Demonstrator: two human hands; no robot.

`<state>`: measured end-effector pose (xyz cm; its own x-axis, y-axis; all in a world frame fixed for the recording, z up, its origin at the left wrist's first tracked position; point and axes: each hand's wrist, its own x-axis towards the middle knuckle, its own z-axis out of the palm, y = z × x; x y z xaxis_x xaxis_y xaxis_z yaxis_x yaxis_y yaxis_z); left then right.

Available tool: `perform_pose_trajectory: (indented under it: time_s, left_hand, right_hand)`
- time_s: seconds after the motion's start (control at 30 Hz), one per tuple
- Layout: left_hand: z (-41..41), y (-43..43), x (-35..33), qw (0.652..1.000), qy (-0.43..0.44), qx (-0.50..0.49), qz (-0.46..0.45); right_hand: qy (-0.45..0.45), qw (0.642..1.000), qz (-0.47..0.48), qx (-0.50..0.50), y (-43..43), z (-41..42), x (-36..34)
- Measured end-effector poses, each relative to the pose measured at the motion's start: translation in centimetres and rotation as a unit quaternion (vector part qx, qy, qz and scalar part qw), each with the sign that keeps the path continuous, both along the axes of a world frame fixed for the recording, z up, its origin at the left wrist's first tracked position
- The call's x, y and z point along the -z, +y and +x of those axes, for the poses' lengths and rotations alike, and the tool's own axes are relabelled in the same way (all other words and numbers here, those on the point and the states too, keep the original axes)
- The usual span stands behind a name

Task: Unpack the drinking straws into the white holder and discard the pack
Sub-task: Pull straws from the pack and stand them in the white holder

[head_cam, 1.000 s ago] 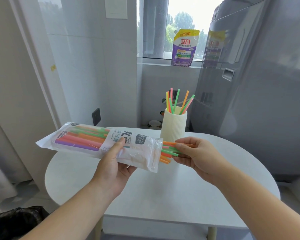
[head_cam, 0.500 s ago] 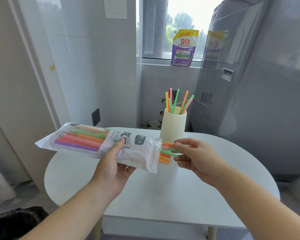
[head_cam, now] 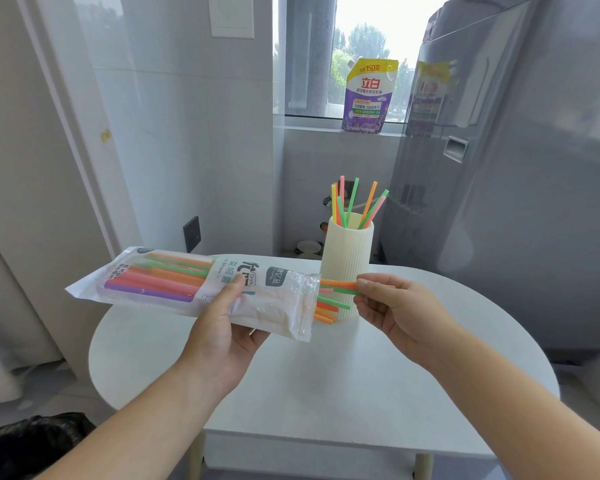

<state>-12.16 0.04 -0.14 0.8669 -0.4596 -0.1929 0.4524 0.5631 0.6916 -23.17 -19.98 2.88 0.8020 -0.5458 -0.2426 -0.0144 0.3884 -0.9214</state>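
My left hand [head_cam: 227, 332] grips the clear plastic straw pack [head_cam: 174, 284] from below, holding it level above the white round table [head_cam: 326, 382]. Coloured straws [head_cam: 329, 303] stick out of the pack's open right end. My right hand [head_cam: 395, 311] pinches the tips of an orange and a green straw [head_cam: 340, 286] between thumb and fingers. Just behind them stands the ribbed white holder [head_cam: 347, 258], with several straws [head_cam: 355, 204] upright in it.
A grey washing machine [head_cam: 516, 168] stands close on the right. A purple detergent pouch [head_cam: 368, 95] sits on the window sill. A black bin bag [head_cam: 28, 445] lies at the lower left. Tiled wall runs behind the table.
My right hand has moved slightly right and up, drawing the orange and green straws a little further out of the pack. The pack and left hand have barely moved.
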Motion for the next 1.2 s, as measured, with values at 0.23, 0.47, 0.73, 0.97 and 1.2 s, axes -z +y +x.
perform_pose_trajectory:
  time_s: [0.23, 0.47, 0.73, 0.97, 1.2]
  left_hand:
    - [-0.1, 0.0, -0.2, 1.000, 0.008, -0.006, -0.008]
    - [0.3, 0.4, -0.5, 0.999, 0.016, -0.026, -0.015]
    - [0.3, 0.4, -0.9, 0.999, 0.024, -0.033, -0.030]
    - [0.0, 0.2, -0.8, 0.999, 0.027, -0.029, -0.030]
    - [-0.4, 0.0, -0.7, 0.999, 0.032, -0.022, -0.031]
  right_hand:
    - [-0.046, 0.988, 0.138, 0.047, 0.4, 0.4, 0.6]
    - [-0.045, 0.979, 0.183, 0.075, 0.5, 0.2, 0.8]
    - [-0.051, 0.973, 0.212, 0.069, 2.3, 0.4, 1.1]
    - [-0.048, 0.980, 0.191, 0.031, 3.2, 1.3, 1.6]
    - [-0.097, 0.977, 0.179, 0.066, 2.9, 2.2, 1.5]
